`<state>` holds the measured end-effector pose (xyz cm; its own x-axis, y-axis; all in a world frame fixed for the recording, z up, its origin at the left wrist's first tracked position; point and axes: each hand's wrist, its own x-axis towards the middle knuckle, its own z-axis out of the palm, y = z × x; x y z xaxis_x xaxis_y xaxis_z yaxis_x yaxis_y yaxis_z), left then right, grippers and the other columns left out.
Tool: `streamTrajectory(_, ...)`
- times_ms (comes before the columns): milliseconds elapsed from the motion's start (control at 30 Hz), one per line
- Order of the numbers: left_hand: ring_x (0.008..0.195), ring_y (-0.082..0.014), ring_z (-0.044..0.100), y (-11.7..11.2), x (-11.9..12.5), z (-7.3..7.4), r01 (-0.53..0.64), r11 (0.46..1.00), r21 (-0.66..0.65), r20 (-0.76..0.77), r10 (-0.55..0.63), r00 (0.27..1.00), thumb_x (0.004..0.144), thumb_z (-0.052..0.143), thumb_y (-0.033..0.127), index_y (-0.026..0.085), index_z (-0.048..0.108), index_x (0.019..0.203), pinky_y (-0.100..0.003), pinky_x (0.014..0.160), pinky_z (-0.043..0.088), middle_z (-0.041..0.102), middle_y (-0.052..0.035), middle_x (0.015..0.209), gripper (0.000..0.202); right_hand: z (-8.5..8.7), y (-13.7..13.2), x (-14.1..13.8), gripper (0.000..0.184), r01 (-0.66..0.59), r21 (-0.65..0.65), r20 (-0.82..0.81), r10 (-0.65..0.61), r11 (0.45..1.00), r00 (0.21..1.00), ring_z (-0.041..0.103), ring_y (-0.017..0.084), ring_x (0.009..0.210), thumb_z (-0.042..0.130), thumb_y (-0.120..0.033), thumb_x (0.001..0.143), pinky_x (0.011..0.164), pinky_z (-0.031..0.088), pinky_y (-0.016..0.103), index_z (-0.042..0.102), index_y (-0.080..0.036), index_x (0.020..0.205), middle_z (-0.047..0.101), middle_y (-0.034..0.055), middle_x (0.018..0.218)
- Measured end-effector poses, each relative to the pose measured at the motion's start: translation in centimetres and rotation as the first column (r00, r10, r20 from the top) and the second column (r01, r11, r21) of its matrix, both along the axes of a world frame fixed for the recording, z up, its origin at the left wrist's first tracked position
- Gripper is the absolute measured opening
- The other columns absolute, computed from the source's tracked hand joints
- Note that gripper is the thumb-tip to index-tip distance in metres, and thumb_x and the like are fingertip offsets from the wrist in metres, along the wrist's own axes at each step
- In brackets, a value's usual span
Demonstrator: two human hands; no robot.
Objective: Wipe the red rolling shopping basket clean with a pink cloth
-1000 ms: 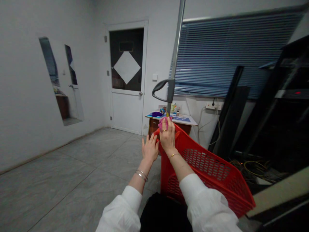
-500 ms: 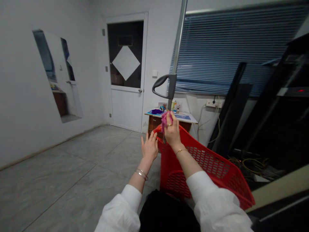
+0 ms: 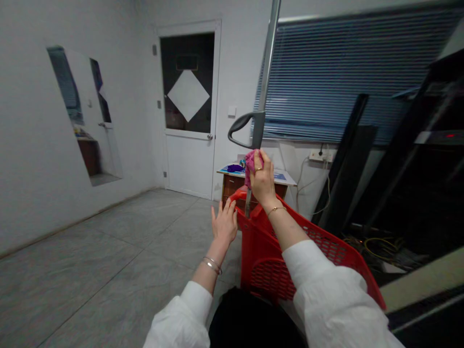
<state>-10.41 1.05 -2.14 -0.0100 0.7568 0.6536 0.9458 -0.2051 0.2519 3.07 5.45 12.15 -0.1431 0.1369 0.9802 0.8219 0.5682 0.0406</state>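
A red plastic basket (image 3: 319, 237) with perforated sides stands before me, with a metal pole (image 3: 268, 63) rising from its near corner. On the pole sits a grey loop handle (image 3: 242, 129). My right hand (image 3: 264, 179) is closed on a pink cloth (image 3: 250, 166), pressed round the pole just below that handle. My left hand (image 3: 224, 222) has its fingers stretched and apart, the fingertips touching the basket's red handle (image 3: 239, 194) at the corner. The right hand hides part of the pole and cloth.
Behind the basket is a small table (image 3: 228, 186) with a purple cloth (image 3: 235, 168) on it. A white door (image 3: 188, 159) and a mirror (image 3: 89, 121) are further left. Dark panels (image 3: 344, 183) lean at the right, near loose cables (image 3: 380, 244) on the floor.
My right hand has slid the pink cloth up the pole, closer to the grey handle. My left hand stays in nearly the same place at the basket's corner.
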Motion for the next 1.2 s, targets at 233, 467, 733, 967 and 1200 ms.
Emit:
streamTrajectory(233, 0.145, -0.0269, 0.031, -0.2, 0.1, 0.0, -0.002, 1.0, 0.028, -0.002, 0.002, 1.0, 0.101, 0.032, 0.032, 0.03, 0.044, 0.146, -0.059, 0.12, 0.016, 0.04, -0.0006, 0.155, 0.046, -10.8, -2.6, 0.0, 0.068, 0.025, -0.018, 0.107, -0.022, 1.0, 0.994, 0.035, 0.026, 0.14, 0.041, -0.02, 0.098, 0.111, 0.043, 0.046, 0.008, -0.022, 0.158, 0.037, 0.017, 0.152)
streamTrajectory(467, 0.144, -0.0274, 0.034, -0.2, 0.0, -0.1, -0.003, 0.999, 0.034, -0.002, 0.003, 1.0, 0.101, 0.032, 0.032, 0.03, 0.044, 0.145, -0.059, 0.119, 0.018, 0.039, -0.0002, 0.155, 0.046, -10.2, -2.6, -0.3, 0.066, 0.051, -0.036, 0.068, -0.049, 0.998, 0.996, 0.035, 0.028, 0.14, 0.04, -0.019, 0.098, 0.11, 0.043, 0.047, 0.01, -0.02, 0.157, 0.036, 0.018, 0.151)
streamTrajectory(733, 0.146, -0.0274, 0.03, 0.0, 0.1, -0.4, -0.002, 1.0, 0.025, 0.016, 0.002, 1.0, 0.101, 0.033, 0.032, 0.031, 0.042, 0.147, -0.059, 0.12, 0.015, 0.038, -0.0007, 0.156, 0.047, -2.1, -0.5, -0.1, 0.065, 0.055, -0.008, -0.002, -0.055, 0.998, 0.998, 0.032, 0.026, 0.142, 0.038, -0.022, 0.098, 0.115, 0.036, 0.047, 0.011, -0.021, 0.157, 0.032, 0.0161, 0.154)
streamTrajectory(967, 0.144, -0.0277, 0.032, -0.2, 0.1, 0.0, 0.008, 1.0, 0.015, 0.014, -0.009, 1.0, 0.1, 0.033, 0.031, 0.029, 0.043, 0.146, -0.059, 0.12, 0.017, 0.039, -0.0004, 0.155, 0.046, -10.8, -2.6, -0.4, 0.062, 0.077, -0.037, 0.052, -0.075, 0.996, 0.996, 0.037, 0.028, 0.138, 0.036, -0.022, 0.099, 0.109, 0.043, 0.048, 0.013, -0.019, 0.157, 0.039, 0.0192, 0.148)
streamTrajectory(1200, 0.145, -0.0274, 0.032, -0.4, 0.1, 0.1, -0.001, 1.0, -0.002, 0.023, 0.002, 1.0, 0.1, 0.034, 0.031, 0.03, 0.042, 0.146, -0.06, 0.119, 0.018, 0.039, -0.0018, 0.155, 0.047, -2.7, -0.8, -0.2, 0.057, 0.023, -0.03, -0.012, -0.024, 0.999, 1.0, 0.032, 0.026, 0.142, 0.035, -0.026, 0.099, 0.113, 0.038, 0.047, 0.022, -0.02, 0.155, 0.034, 0.0171, 0.151)
